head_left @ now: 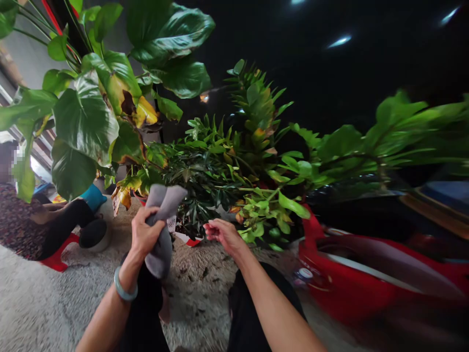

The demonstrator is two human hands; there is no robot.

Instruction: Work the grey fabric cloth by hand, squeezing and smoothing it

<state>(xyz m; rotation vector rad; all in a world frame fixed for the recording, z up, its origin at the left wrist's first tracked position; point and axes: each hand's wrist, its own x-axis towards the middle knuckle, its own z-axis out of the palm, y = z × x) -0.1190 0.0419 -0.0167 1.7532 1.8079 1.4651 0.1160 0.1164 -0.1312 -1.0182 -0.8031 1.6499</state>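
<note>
We saw grey socks (163, 249) gripped in the left hand (143, 233), left of the frame's centre.
Their long axis ran nearly upright, two upper ends splayed toward the top and upper right, a rounded end hanging below; they looked soft and plain. We saw the left fingers closed around them, while the right hand (226, 235), near centre, was half open around nothing visible. We could not read the blurred label (305, 274) on the red container (348, 293), lower right.
</note>
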